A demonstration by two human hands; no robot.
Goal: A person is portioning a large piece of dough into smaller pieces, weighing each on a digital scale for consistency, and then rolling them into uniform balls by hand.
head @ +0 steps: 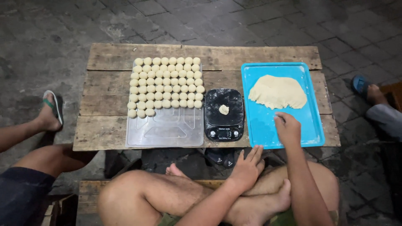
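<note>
My right hand (287, 127) hovers over the blue tray (268, 129), fingers curled near its near-left part, just below a flat mound of pale dough (278, 92); whether it pinches a bit of dough I cannot tell. My left hand (246, 167) rests open on my crossed leg below the table's front edge. A black kitchen scale (224, 115) sits between the trays with a small dough piece (224, 109) on its platform. To the left, a clear plastic tray (167, 132) holds several rows of small dough balls (166, 86).
The low wooden plank table (104, 125) stands on a dark paved floor. Another person's bare leg and sandalled foot (50, 113) lie at the left. A third person's foot in a blue sandal (362, 86) is at the right.
</note>
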